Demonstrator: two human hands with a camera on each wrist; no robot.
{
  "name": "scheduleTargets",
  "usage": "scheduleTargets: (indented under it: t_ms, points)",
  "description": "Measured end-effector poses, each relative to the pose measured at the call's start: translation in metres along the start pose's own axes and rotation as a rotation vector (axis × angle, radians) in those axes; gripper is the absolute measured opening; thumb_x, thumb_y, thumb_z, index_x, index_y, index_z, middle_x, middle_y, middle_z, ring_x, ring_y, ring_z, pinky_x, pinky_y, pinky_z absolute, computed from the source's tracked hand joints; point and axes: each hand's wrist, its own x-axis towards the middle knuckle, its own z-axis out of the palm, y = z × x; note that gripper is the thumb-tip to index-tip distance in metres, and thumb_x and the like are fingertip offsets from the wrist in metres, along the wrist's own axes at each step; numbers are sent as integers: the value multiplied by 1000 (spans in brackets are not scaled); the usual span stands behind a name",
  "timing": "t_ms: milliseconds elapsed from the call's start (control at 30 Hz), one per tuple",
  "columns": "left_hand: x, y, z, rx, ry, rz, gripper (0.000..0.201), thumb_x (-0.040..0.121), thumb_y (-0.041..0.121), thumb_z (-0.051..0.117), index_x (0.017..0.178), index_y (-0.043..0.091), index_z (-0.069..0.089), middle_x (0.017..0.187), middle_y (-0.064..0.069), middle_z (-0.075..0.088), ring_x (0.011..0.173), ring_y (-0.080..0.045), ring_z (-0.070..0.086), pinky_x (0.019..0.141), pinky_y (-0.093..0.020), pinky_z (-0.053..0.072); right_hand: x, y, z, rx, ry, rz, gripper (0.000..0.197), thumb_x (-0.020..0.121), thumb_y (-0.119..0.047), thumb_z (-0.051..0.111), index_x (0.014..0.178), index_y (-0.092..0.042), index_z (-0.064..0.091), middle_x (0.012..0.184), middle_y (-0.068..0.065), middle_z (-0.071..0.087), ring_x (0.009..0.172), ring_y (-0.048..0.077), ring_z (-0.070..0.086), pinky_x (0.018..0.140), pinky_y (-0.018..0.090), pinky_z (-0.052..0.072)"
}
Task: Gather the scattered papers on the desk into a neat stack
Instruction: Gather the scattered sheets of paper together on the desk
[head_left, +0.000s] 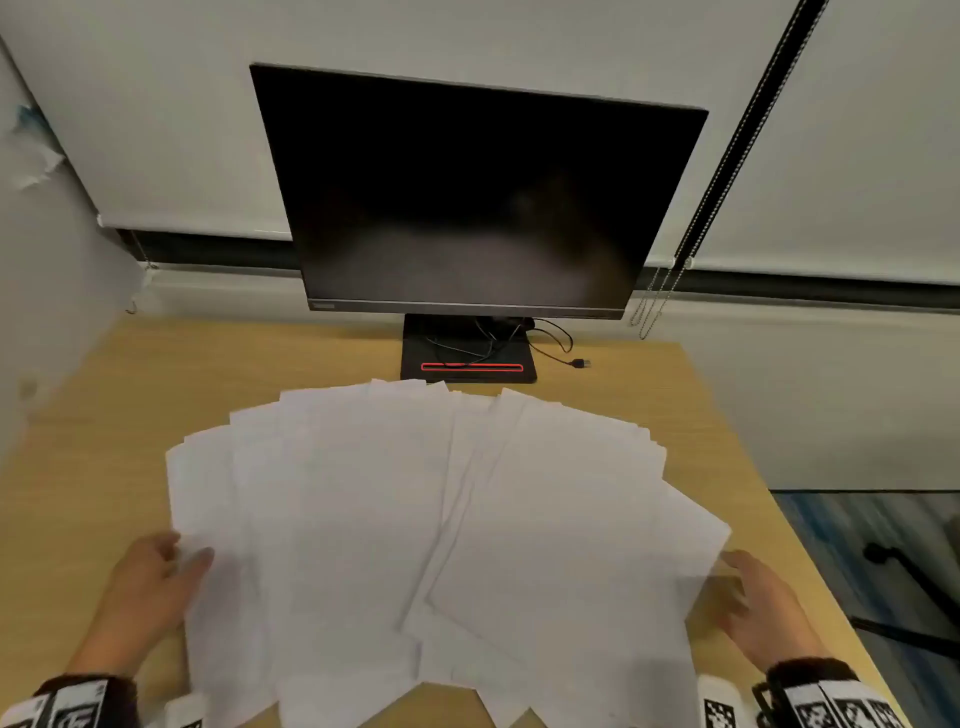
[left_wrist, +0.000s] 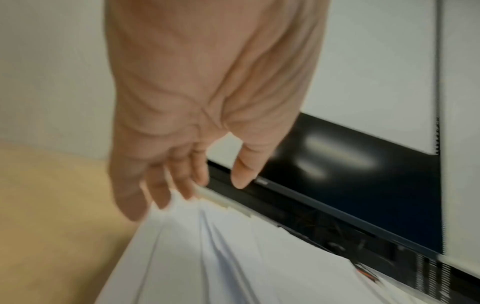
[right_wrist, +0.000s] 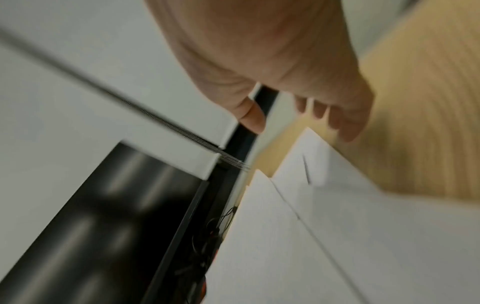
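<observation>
The papers (head_left: 415, 519) lie fanned across the desk (head_left: 156, 374) between my 2 hands. My left hand (head_left: 150, 587) is loosely spread, fingers touching the fan's left edge. My right hand (head_left: 763, 603), fingers relaxed and apart, sits just beside its right edge. Beyond both hands stands a dark monitor (head_left: 467, 197) (its bezel badge (head_left: 321, 306) is too blurred to read).

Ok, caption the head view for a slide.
Left hand and right hand flank fanned papers on a desk, monitor behind.

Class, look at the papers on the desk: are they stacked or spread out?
Spread out: the papers fan across the desk, edges staggered.
</observation>
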Motion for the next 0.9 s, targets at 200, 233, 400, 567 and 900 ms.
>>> scheduleTargets:
  t_ms: [200,233,400,567,900]
  points:
    - [15,26,17,-14,22,-202,42,87,14,53,113,-18,53,120,-36,57,105,-45,56,81,-41,42,22,-6,28,-114,-19,68,26,90,-12,57,65,-11,49,62,8,42,53,22,40,50,31,31]
    - [16,31,21,7,24,-185,43,88,14,50,118,-17,49,126,-36,53,112,-47,52,89,-43,41,25,-9,35,-106,-35,67,26,90,-12,58,66,-9,50,61,8,41,53,23,39,50,32,30]
    - [29,28,58,-132,-176,-148,45,82,19,47,120,-5,52,129,-29,54,115,-44,53,103,-51,41,25,-11,76,-125,-224,-33,24,88,-10,62,110,-2,60,102,20,67,96,40,64,81,47,52]
    - [-2,54,65,-591,-280,-297,50,85,51,46,114,13,59,108,-9,65,103,-30,60,101,-46,42,31,-9,84,-115,-147,-92,32,81,-19,73,106,-1,65,102,20,70,91,37,67,82,48,55]
    - [-21,78,92,-607,-475,-250,34,92,17,48,123,3,53,113,-14,64,100,-28,60,84,-40,50,23,-21,119,-173,-405,20,53,67,-23,87,113,-7,65,102,17,76,92,35,72,73,45,60]
